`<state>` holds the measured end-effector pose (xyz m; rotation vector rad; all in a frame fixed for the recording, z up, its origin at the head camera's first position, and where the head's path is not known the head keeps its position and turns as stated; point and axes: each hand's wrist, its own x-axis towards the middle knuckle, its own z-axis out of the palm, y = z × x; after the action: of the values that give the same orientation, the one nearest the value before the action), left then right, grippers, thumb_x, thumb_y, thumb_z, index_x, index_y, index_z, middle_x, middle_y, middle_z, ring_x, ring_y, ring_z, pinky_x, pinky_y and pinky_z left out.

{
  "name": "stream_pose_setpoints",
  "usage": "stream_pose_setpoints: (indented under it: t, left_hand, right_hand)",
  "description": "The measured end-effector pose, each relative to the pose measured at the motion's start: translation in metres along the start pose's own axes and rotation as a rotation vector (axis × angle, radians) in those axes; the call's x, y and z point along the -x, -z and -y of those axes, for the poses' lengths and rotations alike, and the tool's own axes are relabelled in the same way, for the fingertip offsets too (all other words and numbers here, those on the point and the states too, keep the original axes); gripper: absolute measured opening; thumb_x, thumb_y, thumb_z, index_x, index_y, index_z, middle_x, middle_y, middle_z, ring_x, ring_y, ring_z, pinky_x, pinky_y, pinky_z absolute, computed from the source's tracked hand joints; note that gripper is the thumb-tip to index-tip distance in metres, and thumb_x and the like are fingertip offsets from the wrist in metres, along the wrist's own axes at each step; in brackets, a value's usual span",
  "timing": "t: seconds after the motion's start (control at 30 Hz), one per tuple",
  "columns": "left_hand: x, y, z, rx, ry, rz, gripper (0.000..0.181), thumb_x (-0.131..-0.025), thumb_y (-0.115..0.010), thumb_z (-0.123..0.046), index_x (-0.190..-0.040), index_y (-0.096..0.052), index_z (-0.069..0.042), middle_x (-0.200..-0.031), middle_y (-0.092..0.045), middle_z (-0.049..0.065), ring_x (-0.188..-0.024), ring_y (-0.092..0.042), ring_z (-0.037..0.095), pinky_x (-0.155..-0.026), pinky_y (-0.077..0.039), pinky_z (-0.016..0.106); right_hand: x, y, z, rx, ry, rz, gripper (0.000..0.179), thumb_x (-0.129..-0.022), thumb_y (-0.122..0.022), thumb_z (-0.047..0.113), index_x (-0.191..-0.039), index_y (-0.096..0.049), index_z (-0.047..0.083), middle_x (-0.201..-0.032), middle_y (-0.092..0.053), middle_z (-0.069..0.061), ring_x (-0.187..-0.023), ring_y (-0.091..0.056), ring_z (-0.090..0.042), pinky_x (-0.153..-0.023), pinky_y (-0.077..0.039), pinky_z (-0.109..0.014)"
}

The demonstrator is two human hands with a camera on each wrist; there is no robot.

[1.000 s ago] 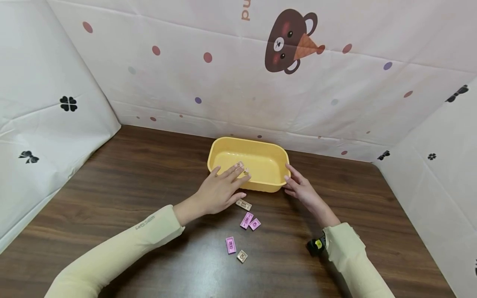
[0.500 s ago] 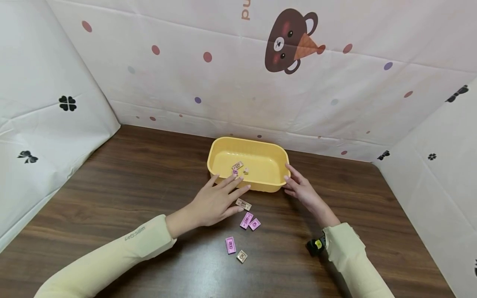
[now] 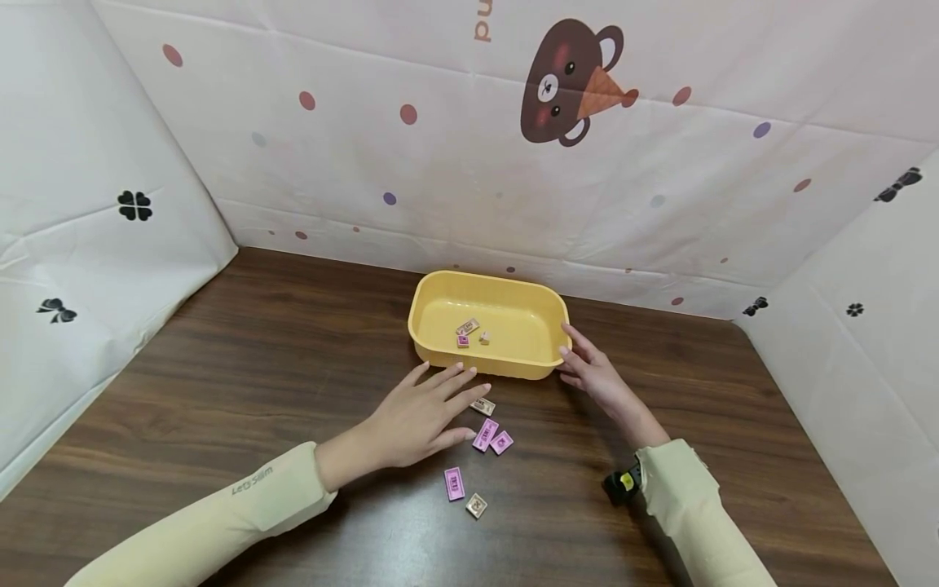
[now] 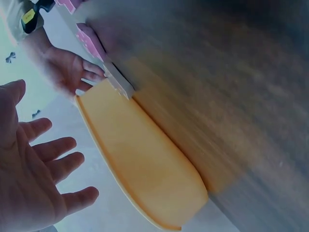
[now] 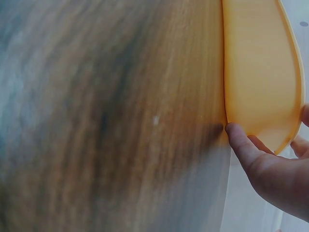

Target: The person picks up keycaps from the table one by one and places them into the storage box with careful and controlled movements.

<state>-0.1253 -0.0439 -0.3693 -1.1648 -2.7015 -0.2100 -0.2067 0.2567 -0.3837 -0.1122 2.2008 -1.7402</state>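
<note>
I have the left hand (image 3: 421, 416) spread wide with nothing in its grasp, palm down just in front of the yellow tub (image 3: 517, 322); the left wrist camera shows me its fingers apart from the tub wall. In the head view its fingertips cover part of a rectangular tan block (image 3: 483, 407), and the thumb tip lies just beside a rectangular pink block (image 3: 485, 434); I cannot tell from here whether either is touched.

The right hand (image 3: 597, 377) has its fingers loosely bent and parted, resting against the right end of the tub, some at the rim and one low by the base, as I see on the right wrist feed. It has hold of no block.

The tub sits upright at the back of the dark wood tabletop (image 3: 330, 326). Inside, left of its middle, I count a rectangular tan piece (image 3: 467, 327), a small pink piece (image 3: 463, 342) and a small cream piece (image 3: 484, 337).

Against the nearer pink block lies a square pink block (image 3: 502, 443). Closer to me are a lone pink rectangle (image 3: 454, 483) and a square tan block (image 3: 476, 505), near each other but apart. Behind everything hangs a pale sheet with a sideways bear face (image 3: 565, 81)
</note>
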Motion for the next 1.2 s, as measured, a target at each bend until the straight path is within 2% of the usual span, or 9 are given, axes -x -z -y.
stream_pose_setpoints:
  t: [0.3,0.53,0.73,1.07,1.2]
  left_hand:
    - [0.005,0.002,-0.006,0.158,0.000,0.082,0.058,-0.091,-0.045,-0.049,-0.139,-0.038,-0.018,-0.140,-0.041,0.008,-0.129,-0.036,0.023,-0.102,-0.028,0.051]
    - [0.006,0.001,-0.009,0.253,-0.021,0.094,0.057,-0.091,-0.045,-0.049,-0.137,-0.040,-0.016,-0.136,-0.046,0.006,-0.126,-0.040,0.022,-0.100,-0.032,0.049]
    - [0.008,0.003,-0.010,0.322,-0.012,0.125,0.056,-0.090,-0.050,-0.047,-0.135,-0.042,-0.015,-0.135,-0.047,0.002,-0.123,-0.043,0.018,-0.099,-0.035,0.043]
    - [0.009,0.003,-0.011,0.437,0.032,0.236,0.057,-0.089,-0.051,-0.046,-0.136,-0.041,-0.017,-0.134,-0.048,0.003,-0.119,-0.047,0.019,-0.095,-0.040,0.040]
    - [0.009,0.002,-0.010,0.500,0.026,0.269,0.056,-0.089,-0.052,-0.045,-0.135,-0.042,-0.015,-0.133,-0.049,0.004,-0.119,-0.048,0.019,-0.097,-0.039,0.038]
  right_hand:
    - [0.000,0.001,-0.001,0.003,0.006,0.001,0.058,-0.098,-0.040,0.027,-0.147,-0.011,0.018,-0.138,-0.029,-0.028,-0.108,-0.049,-0.024,-0.099,-0.033,-0.048]
    - [0.000,0.000,-0.001,0.005,0.004,0.002,0.058,-0.098,-0.040,0.027,-0.147,-0.011,0.018,-0.135,-0.030,-0.028,-0.106,-0.050,-0.022,-0.099,-0.033,-0.049]
    - [-0.001,0.001,-0.001,0.009,-0.003,0.000,0.059,-0.098,-0.040,0.028,-0.147,-0.011,0.017,-0.136,-0.031,-0.027,-0.103,-0.051,-0.019,-0.099,-0.034,-0.047]
    - [0.000,0.001,0.000,0.010,0.000,0.001,0.059,-0.098,-0.041,0.029,-0.147,-0.011,0.018,-0.137,-0.030,-0.027,-0.100,-0.052,-0.016,-0.099,-0.035,-0.047]
    - [0.000,0.001,0.000,0.010,0.000,0.004,0.059,-0.098,-0.041,0.029,-0.147,-0.011,0.019,-0.138,-0.029,-0.027,-0.102,-0.052,-0.017,-0.099,-0.034,-0.047]
